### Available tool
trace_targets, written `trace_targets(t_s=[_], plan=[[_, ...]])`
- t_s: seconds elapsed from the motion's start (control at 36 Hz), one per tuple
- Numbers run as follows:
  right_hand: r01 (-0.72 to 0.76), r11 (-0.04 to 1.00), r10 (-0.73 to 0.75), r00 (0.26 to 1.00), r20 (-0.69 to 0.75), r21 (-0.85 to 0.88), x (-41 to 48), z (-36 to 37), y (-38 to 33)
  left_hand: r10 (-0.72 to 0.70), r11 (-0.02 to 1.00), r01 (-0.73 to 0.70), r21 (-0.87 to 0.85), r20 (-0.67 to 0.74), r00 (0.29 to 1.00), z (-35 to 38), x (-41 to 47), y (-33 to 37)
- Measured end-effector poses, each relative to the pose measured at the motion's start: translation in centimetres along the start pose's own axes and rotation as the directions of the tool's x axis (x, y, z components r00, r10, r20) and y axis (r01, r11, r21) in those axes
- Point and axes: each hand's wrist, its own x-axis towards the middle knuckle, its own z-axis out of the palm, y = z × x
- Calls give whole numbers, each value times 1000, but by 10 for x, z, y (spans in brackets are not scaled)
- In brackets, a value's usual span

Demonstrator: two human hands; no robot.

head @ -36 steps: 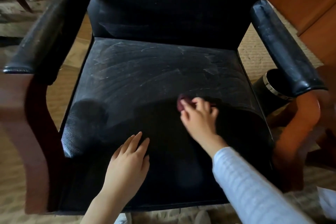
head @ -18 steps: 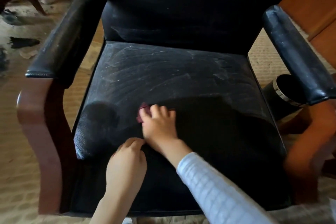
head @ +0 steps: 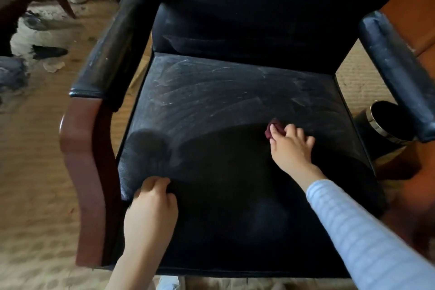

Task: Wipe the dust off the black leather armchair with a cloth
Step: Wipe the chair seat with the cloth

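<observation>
The black leather armchair (head: 211, 92) fills the view; the back half of its seat is grey with dust streaks and the front half is dark. My right hand (head: 290, 146) grips a small dark red cloth (head: 273, 128) bunched under its fingers and presses it onto the seat right of centre, at the edge of the dusty zone. My left hand (head: 150, 205) rests on the front left of the seat with its fingers curled, holding nothing.
Padded armrests on wooden frames stand at the left (head: 110, 42) and right (head: 397, 70). A black round bin with a metal rim (head: 386, 125) sits on the floor under the right armrest. Shoes and scraps (head: 47, 52) lie on the floor at left.
My right hand has swept the cloth from the seat's left-centre across to the right. My left hand has stayed at the front left with its fingers curled.
</observation>
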Motion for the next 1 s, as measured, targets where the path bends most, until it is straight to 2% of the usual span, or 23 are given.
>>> trace_targets(t_s=[0.06, 0.11, 0.22, 0.33, 0.36, 0.44, 0.5, 0.56, 0.61, 0.67, 0.72, 0.75, 0.86, 0.94, 1.0], plan=[[76, 996, -77, 997, -30, -39, -6, 0, -26, -15, 1000, 15, 11, -20, 1000, -6, 3, -5], [189, 982, -189, 981, -52, 11, -15, 1, -60, -46, 999, 46, -8, -57, 997, -12, 5, -8], [436, 892, -407, 889, -211, 115, -53, 3, -145, -102, 983, 85, -160, -102, 990, -23, 5, -11], [636, 762, -621, 771, -142, 122, -97, -2, -206, -109, 968, 76, -238, -129, 986, -19, 8, -16], [663, 737, -654, 748, -108, 130, -99, -1, -210, -118, 962, 82, -261, -129, 985, -18, 9, -16], [694, 691, -676, 719, -158, 200, -86, 3, -196, -118, 956, 79, -281, -126, 985, -16, 12, -18], [678, 696, -659, 734, -163, 237, -69, 1, -173, -104, 959, 65, -276, -129, 986, -15, 11, -19], [589, 775, -574, 807, -136, 228, -45, -1, -138, -104, 960, 69, -272, -116, 988, -15, 8, -18], [414, 889, -415, 909, -39, 197, -17, -2, -86, -99, 961, 64, -269, -117, 988, -16, 7, -18], [195, 966, -204, 978, 39, 170, 5, -4, -28, -76, 968, 42, -249, -127, 989, -16, 8, -18], [4, 984, -21, 996, 89, 179, 15, -5, 13, -56, 974, 25, -227, -130, 990, -16, 9, -17], [-46, 983, 27, 994, 110, 176, 18, -4, 22, -55, 976, 27, -218, -126, 991, -15, 9, -16], [-32, 993, 23, 996, 84, 111, 17, -2, 0, -21, 987, 4, -159, -105, 994, -10, 7, -13], [90, 991, -94, 995, 32, 99, 6, -2, -42, -29, 990, 19, -140, -75, 997, -5, 7, -11], [201, 974, -202, 979, 1, 100, -6, -2, -77, -69, 981, 57, -184, -57, 996, -5, 8, -9]])
